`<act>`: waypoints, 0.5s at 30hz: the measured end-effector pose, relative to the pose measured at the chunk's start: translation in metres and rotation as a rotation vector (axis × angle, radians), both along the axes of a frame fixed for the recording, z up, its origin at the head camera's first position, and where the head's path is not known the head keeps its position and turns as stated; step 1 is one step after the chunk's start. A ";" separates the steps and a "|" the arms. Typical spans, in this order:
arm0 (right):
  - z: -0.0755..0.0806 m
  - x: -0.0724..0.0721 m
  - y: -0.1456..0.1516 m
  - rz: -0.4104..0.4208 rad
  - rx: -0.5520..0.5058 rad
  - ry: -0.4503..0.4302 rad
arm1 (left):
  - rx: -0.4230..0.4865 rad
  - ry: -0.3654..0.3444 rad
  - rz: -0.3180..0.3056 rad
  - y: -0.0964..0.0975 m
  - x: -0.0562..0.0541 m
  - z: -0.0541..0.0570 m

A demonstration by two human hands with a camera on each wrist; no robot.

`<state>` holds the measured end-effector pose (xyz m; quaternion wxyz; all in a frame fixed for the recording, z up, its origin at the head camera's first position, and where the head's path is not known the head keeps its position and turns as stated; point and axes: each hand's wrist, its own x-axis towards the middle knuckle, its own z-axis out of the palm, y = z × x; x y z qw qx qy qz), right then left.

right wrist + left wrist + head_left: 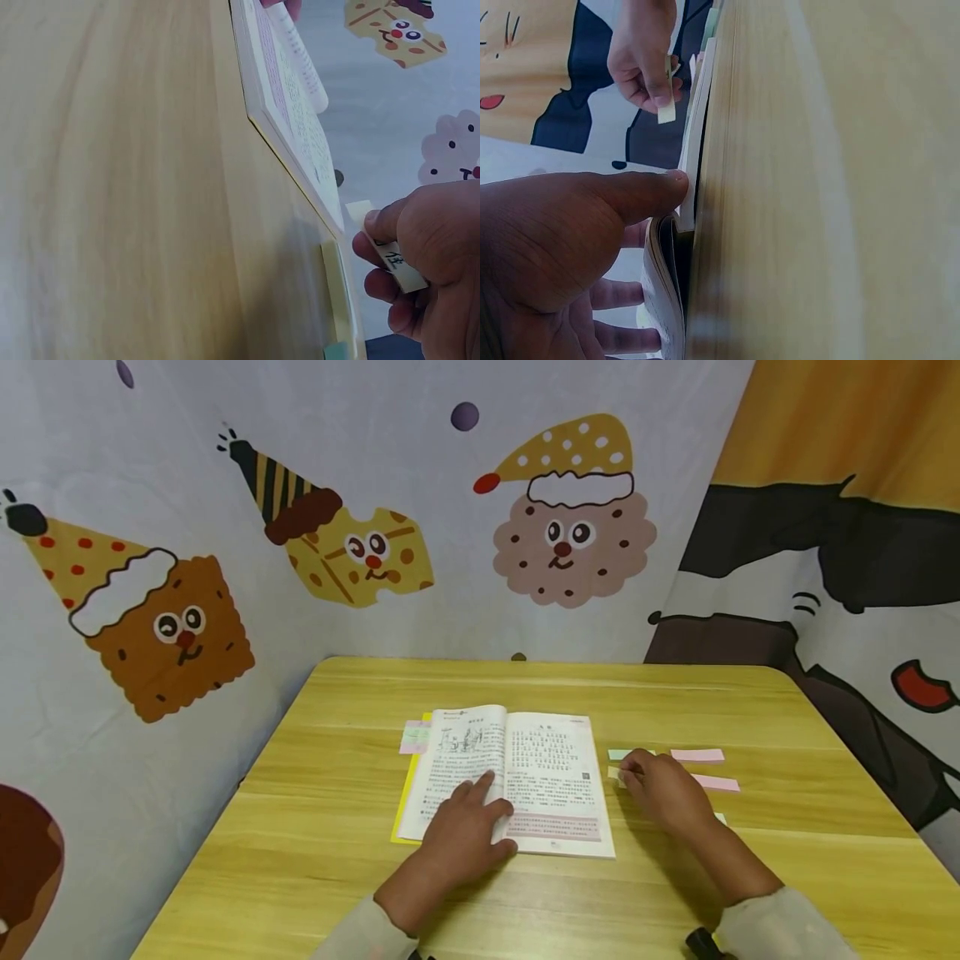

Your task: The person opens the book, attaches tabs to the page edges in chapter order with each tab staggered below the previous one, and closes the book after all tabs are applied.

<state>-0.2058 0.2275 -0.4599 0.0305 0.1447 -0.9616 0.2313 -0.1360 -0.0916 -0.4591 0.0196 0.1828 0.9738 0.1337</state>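
An open printed book with a yellow cover edge lies on the table. My left hand rests over the lower left page and the centre fold, fingers spread. Its thumb touches the book's lower edge in the left wrist view. To the right of the book, my right hand pinches a pale yellow sticky strip between thumb and fingers. Dark handwriting shows on the strip, partly hidden by the thumb. In the left wrist view the strip's free end points down from the fingers.
Around the right hand lie a green sticky strip, a pink strip and another pink strip. Pink and green tabs stick out from the book's left edge. A cartoon-printed cloth hangs behind the wooden table.
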 end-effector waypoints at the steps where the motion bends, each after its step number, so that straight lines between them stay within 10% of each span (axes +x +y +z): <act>1: -0.001 0.000 -0.002 0.006 -0.009 -0.002 | -0.001 0.000 0.000 0.000 0.000 0.000; 15: -0.013 -0.006 -0.020 -0.009 -0.042 -0.015 | -0.008 -0.004 -0.001 0.000 -0.001 -0.001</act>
